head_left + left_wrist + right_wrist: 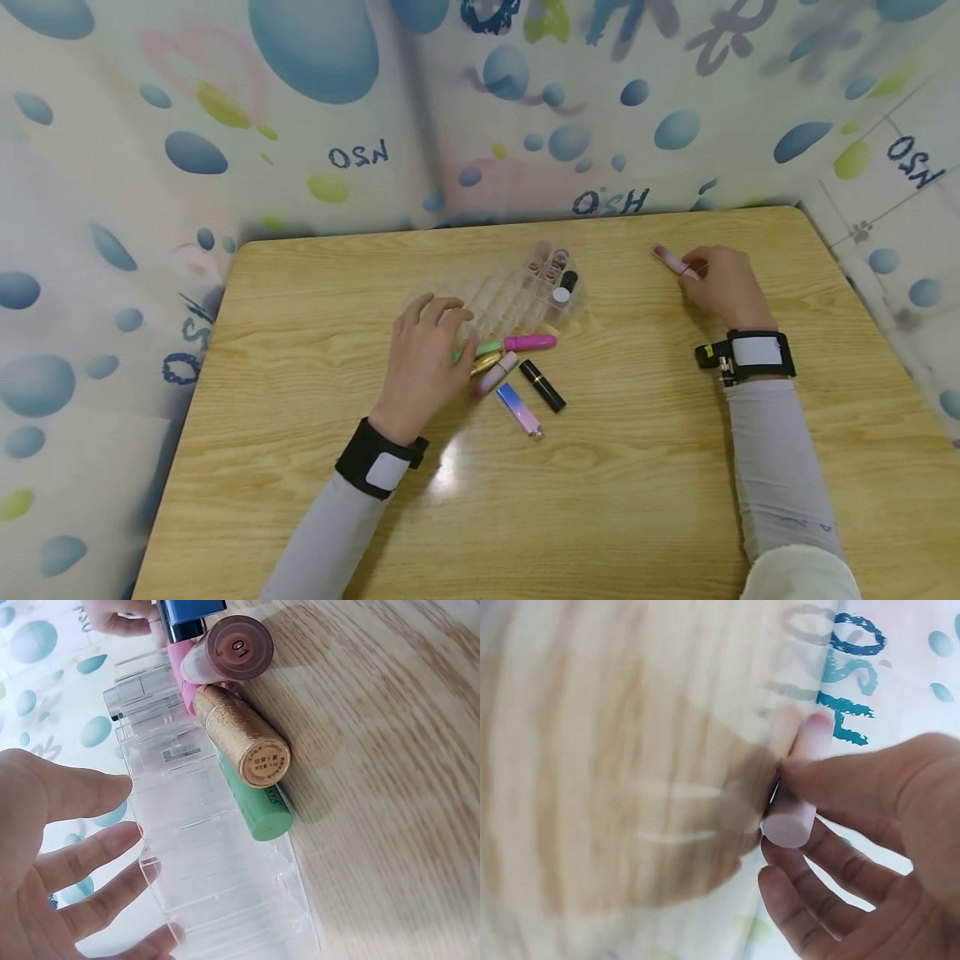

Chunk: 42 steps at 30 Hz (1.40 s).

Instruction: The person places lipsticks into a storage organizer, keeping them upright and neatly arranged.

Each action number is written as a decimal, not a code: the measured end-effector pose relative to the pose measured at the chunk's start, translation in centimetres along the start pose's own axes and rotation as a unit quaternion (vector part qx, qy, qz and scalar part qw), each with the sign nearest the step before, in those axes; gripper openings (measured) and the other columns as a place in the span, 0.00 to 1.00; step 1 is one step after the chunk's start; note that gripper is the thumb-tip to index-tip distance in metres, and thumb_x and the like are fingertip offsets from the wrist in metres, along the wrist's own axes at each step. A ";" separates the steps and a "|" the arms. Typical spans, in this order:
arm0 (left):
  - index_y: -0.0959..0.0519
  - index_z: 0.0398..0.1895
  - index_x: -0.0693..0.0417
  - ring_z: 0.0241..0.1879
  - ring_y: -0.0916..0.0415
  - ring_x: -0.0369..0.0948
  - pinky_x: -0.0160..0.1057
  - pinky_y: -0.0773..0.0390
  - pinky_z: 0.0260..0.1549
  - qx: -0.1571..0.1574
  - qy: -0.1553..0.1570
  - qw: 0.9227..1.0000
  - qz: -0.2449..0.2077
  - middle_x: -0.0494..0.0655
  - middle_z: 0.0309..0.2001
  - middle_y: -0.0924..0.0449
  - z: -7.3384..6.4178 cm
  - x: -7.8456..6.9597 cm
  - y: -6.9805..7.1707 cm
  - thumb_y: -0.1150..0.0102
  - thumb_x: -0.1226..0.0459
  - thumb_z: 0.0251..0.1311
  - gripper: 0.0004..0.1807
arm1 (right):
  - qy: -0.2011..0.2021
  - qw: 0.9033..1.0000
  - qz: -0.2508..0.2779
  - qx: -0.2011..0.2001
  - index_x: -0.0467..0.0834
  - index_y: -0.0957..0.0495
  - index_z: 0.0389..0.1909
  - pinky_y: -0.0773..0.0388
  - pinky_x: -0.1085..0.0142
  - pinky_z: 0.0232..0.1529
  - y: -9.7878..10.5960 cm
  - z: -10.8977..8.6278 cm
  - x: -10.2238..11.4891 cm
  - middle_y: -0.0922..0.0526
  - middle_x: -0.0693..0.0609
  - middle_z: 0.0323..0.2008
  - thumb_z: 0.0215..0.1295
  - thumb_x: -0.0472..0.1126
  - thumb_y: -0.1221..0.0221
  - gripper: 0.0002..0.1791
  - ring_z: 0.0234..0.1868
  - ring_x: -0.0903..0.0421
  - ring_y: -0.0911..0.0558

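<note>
Out at the right of the table, my right hand [726, 285] pinches a pale pink lip gloss tube [789, 827] between thumb and fingers, close over the wood. My left hand [422, 367] is at the near left side of a clear compartment organizer [202, 847], its spread fingertips right at the organizer's edge. Beside that hand lie a green tube [268, 817], a gold lipstick [244, 742] and a pink lip gloss [495, 375] marked 01. A magenta tube [531, 342], a black lipstick [543, 386] and a blue-to-pink tube [519, 410] lie just right of them.
Several lip products, among them a white-capped one [560, 295], stand in the organizer's right-hand compartments. The wooden table [637, 492] meets a wall covering [450, 125] with blue drops along its back edge.
</note>
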<state>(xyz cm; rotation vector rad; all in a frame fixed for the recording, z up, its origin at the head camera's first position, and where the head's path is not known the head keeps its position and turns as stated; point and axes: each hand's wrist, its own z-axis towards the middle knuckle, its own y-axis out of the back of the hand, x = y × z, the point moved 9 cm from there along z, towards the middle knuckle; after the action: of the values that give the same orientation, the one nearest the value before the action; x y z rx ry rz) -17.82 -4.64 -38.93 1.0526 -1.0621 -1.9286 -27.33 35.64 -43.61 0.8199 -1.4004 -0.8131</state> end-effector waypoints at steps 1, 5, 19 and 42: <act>0.13 0.49 0.57 0.67 0.29 0.60 0.62 0.33 0.68 -0.002 0.000 1.000 -0.001 0.55 0.58 0.17 0.0 0.0 0.0 0.33 0.59 0.63 0.15 | -0.004 1.000 0.001 0.001 0.28 0.20 0.57 0.24 0.38 0.49 0.0 0.0 -0.1 0.17 0.27 0.48 0.69 0.36 0.41 0.20 0.48 0.34 0.20; 0.13 0.50 0.57 0.66 0.29 0.59 0.62 0.32 0.66 -0.004 -0.003 1.000 -0.005 0.54 0.58 0.17 -0.1 -0.2 0.0 0.34 0.59 0.64 0.15 | -0.017 1.000 0.006 0.005 0.28 0.20 0.57 0.24 0.38 0.49 0.0 -0.2 -0.2 0.18 0.27 0.49 0.70 0.36 0.42 0.20 0.49 0.34 0.20; 0.13 0.49 0.56 0.61 0.27 0.56 0.59 0.28 0.59 -0.015 -0.016 0.999 -0.027 0.51 0.58 0.18 -0.1 -0.7 0.1 0.33 0.59 0.64 0.14 | 0.044 0.997 0.007 0.067 0.35 0.17 0.56 0.19 0.48 0.39 -0.2 -1.0 3.5 0.14 0.31 0.48 0.70 0.39 0.39 0.18 0.45 0.36 0.13; 0.13 0.50 0.57 0.58 0.25 0.55 0.56 0.25 0.55 -0.007 -0.030 0.998 -0.052 0.51 0.55 0.16 -0.1 -1.1 -0.1 0.34 0.58 0.65 0.15 | 0.195 0.978 0.002 0.074 0.38 0.14 0.51 0.16 0.49 0.45 2.1 -5.7 13.7 0.13 0.47 0.40 0.67 0.33 0.35 0.13 0.39 0.52 0.15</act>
<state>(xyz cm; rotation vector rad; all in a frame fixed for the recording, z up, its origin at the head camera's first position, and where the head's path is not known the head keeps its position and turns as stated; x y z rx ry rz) -17.26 -3.65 -38.71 1.0657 -1.0440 -2.0589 -21.50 24.80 -35.04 1.0300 -1.1183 -0.5124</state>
